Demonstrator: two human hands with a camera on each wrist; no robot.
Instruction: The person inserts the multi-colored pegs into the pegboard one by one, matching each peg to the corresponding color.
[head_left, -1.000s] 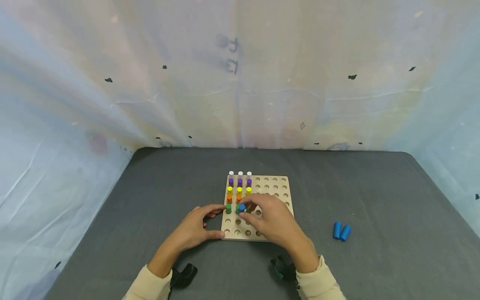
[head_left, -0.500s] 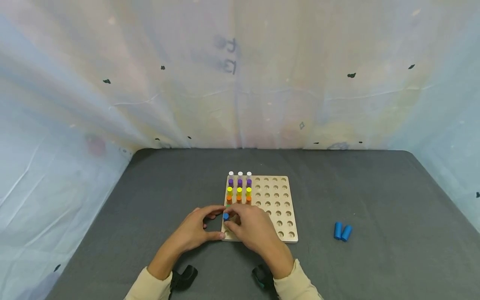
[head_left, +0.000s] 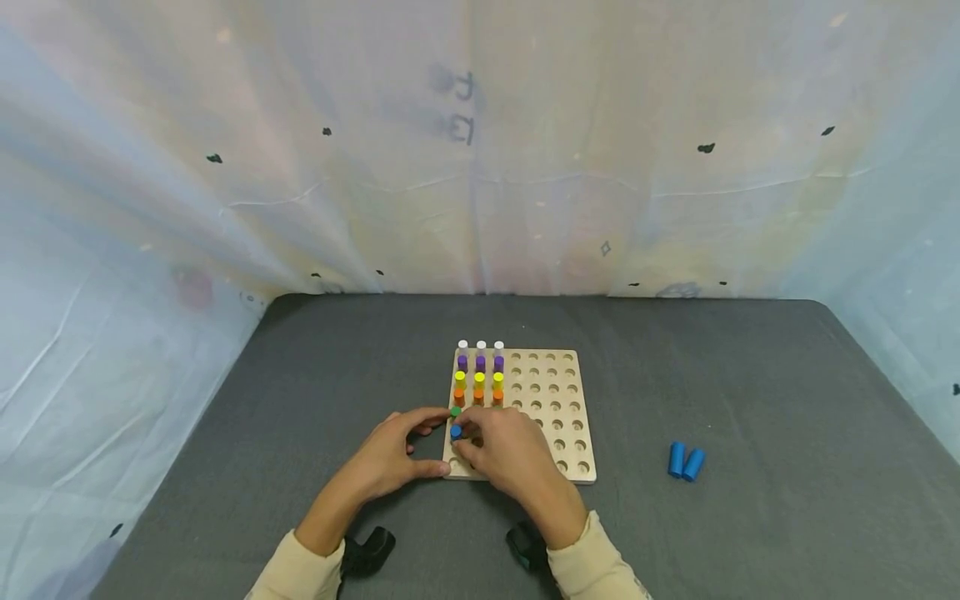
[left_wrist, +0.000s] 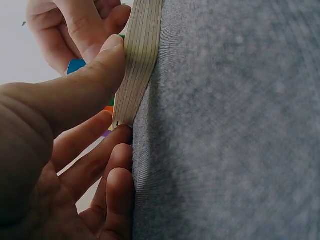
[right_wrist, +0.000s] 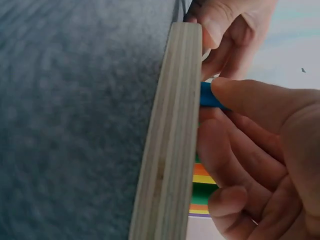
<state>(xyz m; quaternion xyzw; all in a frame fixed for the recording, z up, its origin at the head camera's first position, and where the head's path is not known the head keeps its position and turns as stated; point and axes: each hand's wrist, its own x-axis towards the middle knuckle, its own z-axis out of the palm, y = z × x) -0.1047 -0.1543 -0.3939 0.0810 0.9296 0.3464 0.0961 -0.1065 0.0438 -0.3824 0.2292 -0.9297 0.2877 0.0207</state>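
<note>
A light wooden pegboard (head_left: 566,421) lies on the grey table, rows of round holes showing on its right side. My left hand (head_left: 392,454) holds the board by its left edge, the thumb near the front corner and the fingertips farther back. Between thumb and fingers my right hand (head_left: 506,446) pinches a blue peg (head_left: 456,432) upright at the board's left column. In the right wrist view, the blue peg (right_wrist: 212,97) meets the board's face. Just behind it stands a green peg (head_left: 455,412); my right hand covers the holes beside it.
Orange pegs (head_left: 478,397), yellow pegs (head_left: 479,380), purple pegs (head_left: 480,364) and white pegs (head_left: 481,347) stand in rows of three behind the green one. Two blue pegs (head_left: 684,462) lie on the table to the right. Pale hanging cloth (head_left: 570,167) borders the table.
My right hand has moved left with the blue peg, from beside the middle green peg to the left column in front of the green one. My left hand has stayed put.
</note>
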